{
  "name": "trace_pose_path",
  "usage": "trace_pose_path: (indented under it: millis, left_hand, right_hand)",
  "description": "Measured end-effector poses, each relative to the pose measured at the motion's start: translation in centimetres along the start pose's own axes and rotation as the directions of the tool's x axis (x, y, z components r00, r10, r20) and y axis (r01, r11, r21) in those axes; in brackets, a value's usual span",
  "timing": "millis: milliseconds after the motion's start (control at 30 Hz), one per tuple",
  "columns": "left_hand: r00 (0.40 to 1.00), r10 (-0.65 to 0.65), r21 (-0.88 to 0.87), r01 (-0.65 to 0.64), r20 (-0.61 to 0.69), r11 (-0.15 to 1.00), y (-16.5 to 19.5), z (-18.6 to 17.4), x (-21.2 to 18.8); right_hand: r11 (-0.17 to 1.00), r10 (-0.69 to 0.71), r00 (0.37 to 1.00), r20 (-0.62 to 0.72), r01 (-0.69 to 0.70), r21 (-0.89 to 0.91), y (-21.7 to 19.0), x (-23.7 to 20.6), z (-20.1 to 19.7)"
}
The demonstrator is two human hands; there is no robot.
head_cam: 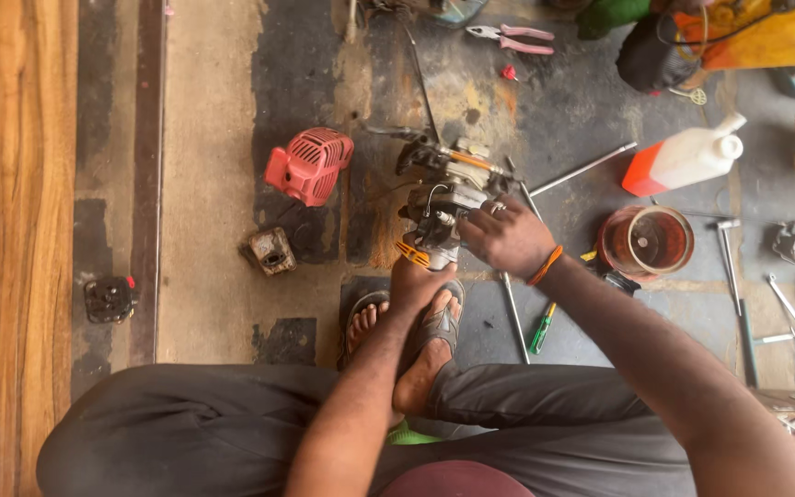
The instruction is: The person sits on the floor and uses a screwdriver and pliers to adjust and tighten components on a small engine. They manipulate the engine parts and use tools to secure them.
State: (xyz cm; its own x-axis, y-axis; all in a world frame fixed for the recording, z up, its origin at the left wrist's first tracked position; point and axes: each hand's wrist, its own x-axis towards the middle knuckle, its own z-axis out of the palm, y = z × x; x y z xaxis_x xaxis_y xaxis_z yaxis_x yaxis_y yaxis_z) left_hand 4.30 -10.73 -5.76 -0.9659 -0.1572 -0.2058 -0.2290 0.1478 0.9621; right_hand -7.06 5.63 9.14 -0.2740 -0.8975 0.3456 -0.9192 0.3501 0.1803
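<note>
A small grey engine [443, 189] with wires and metal parts stands on the stained floor in front of my feet. My left hand [416, 276] grips its lower end, where an orange piece [411, 251] shows. My right hand [505, 236], with a ring and an orange wristband, rests its fingers on the engine's right side. What the fingers pinch there is hidden.
A red engine cover [310, 164] lies to the left, a small metal part [271, 250] below it. Pliers [511, 38] lie at the top. A white and orange bottle [685, 158], a round bowl [647, 241], a green screwdriver [541, 329] and several wrenches are at the right.
</note>
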Motion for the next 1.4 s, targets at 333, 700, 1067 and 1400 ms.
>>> trace_pose_path:
  millis: [333,700,1067,1400]
  left_hand:
    - [0.982,0.143,0.013,-0.142,-0.123,0.99,3.3,-1.6,-1.5]
    - [0.923,0.097,0.357,0.046,-0.373,0.933,5.3,-5.2,-1.1]
    - [0.946,0.324,0.574,-0.26,-0.009,0.776,14.3,-3.0,2.7]
    - [0.921,0.302,0.656,-0.387,0.245,0.648,14.0,-2.3,5.6]
  right_hand:
    - [0.835,0.55,0.835,-0.02,-0.549,0.038,-2.2,1.5,-6.7]
    - [0.488,0.753,0.616,0.231,-0.759,0.431,-5.1,0.8,-5.8]
    - [0.471,0.696,0.717,0.042,-0.499,0.728,-1.4,-0.3,-3.1]
    - [0.714,0.588,0.808,-0.034,-0.498,0.492,-1.6,0.6,-3.6]
